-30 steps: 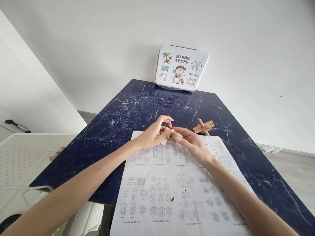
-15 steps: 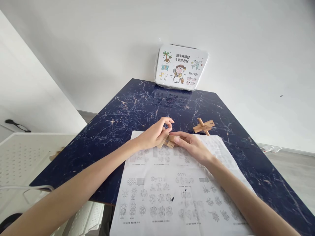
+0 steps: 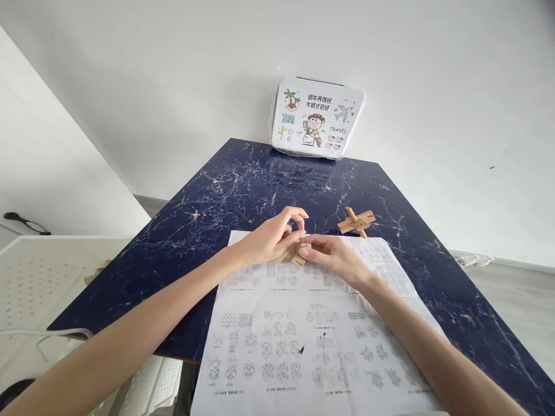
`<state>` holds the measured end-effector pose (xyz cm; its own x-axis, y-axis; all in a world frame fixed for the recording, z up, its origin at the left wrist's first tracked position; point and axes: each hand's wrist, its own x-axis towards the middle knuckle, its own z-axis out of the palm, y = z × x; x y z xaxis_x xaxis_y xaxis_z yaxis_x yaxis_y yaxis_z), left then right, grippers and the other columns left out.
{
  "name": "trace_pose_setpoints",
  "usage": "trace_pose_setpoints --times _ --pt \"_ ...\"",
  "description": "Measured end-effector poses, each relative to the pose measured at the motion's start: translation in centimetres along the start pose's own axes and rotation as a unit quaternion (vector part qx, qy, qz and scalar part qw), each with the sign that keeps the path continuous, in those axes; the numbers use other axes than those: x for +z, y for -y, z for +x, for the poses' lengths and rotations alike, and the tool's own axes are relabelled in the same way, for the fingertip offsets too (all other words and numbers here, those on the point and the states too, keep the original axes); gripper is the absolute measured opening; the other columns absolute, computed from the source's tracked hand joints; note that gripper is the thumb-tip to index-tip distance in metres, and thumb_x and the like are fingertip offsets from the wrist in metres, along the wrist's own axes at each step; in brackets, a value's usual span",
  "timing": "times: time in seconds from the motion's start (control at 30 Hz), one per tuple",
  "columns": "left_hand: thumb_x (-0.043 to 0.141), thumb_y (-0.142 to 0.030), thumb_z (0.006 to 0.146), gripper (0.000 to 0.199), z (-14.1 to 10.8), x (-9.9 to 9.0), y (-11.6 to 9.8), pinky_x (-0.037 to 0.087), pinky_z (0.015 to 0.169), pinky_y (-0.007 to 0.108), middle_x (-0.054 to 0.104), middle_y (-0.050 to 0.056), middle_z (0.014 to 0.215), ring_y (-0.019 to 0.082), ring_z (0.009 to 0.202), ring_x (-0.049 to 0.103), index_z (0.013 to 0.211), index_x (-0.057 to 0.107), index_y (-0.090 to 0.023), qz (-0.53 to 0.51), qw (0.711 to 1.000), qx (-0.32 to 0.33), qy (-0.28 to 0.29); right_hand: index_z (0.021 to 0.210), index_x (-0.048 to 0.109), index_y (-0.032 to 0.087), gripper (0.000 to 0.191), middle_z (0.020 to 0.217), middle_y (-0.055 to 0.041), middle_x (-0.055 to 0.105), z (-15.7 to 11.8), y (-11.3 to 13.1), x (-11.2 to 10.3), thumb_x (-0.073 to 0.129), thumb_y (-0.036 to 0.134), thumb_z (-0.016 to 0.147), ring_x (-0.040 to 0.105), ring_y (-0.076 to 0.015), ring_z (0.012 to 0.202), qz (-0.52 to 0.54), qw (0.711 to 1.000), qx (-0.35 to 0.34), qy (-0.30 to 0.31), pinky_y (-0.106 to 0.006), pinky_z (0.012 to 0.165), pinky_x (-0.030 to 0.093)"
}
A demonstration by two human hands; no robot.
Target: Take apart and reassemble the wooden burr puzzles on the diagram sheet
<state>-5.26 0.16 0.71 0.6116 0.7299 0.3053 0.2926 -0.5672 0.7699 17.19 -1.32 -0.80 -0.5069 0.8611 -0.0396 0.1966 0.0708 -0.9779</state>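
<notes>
Between my two hands are small light-brown wooden puzzle pieces [image 3: 298, 262], held just above the far part of a printed paper sheet [image 3: 260, 398]. My left hand [image 3: 277, 235] pinches the pieces from the left, its index finger arched above them. On the other side, my right hand [image 3: 332, 254] grips a piece between thumb and fingertips. The fingers cover part of the pieces, so how they join is hidden. Past my right hand, a crossed wooden assembly [image 3: 356, 222] with a round peg through it rests by the sheet's far edge.
A white cartoon-printed case [image 3: 318, 118] in clear wrap leans on the wall at the back of the dark blue marbled table [image 3: 208, 196]. At left stands a white perforated shelf [image 3: 39, 283] with a white cable [image 3: 43, 331]. The sheet carries line diagrams.
The wooden pieces between my hands have turned a little, with one end now pointing more toward me. My right fingers have shifted slightly left. The view has moved slightly.
</notes>
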Motion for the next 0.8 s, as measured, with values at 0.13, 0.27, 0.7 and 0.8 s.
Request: trace_pose_setpoints --times 0.13,0.27,0.7,0.8 --pt "0.039 -0.033 0.112 0.022 -0.1 0.0 -0.2 0.043 0.062 0.027 0.058 0.006 0.116 0.008 0.061 0.053 0.133 0.039 -0.026 0.006 1.0 0.002 0.009 0.11 0.082 0.028 0.04 0.109 -0.0049 0.081 0.1 0.0 0.0 0.082 0.059 0.084 0.076 -0.0274 0.097 0.001 1.0 -0.007 0.003 -0.045 0.088 0.062" --pt "0.038 -0.033 0.112 0.022 -0.2 0.1 -0.5 0.041 0.061 0.027 0.06 0.008 0.118 0.008 0.06 0.053 0.133 0.041 -0.025 0.018 1.0 0.002 0.022 0.107 0.082 0.027 0.039 0.104 -0.0047 0.081 0.0 -0.2 0.0 0.084 0.057 0.082 0.077 -0.0259 0.092 -0.009 1.0 -0.014 0.013 -0.045 0.085 0.064" --pt "0.039 -0.039 0.113 0.032 -0.6 0.5 -1.3 0.034 0.056 0.029 0.07 0.005 0.096 0.011 0.053 0.051 0.141 0.045 -0.025 0.057 0.997 -0.016 0.056 0.108 0.072 0.025 0.043 0.095 -0.0035 0.075 0.0 -0.5 -0.3 0.092 0.046 0.075 0.073 -0.0234 0.086 -0.003 0.997 -0.04 0.063 -0.045 0.083 0.064" --pt "0.042 -0.036 0.112 0.031 -0.6 0.7 -1.2 0.034 0.056 0.028 0.069 0.004 0.093 0.012 0.054 0.054 0.141 0.047 -0.025 0.061 0.997 -0.01 0.055 0.111 0.071 0.025 0.046 0.095 -0.0045 0.075 -0.1 -0.5 -0.2 0.092 0.044 0.076 0.073 -0.024 0.085 -0.023 0.997 -0.035 0.061 -0.045 0.08 0.064"
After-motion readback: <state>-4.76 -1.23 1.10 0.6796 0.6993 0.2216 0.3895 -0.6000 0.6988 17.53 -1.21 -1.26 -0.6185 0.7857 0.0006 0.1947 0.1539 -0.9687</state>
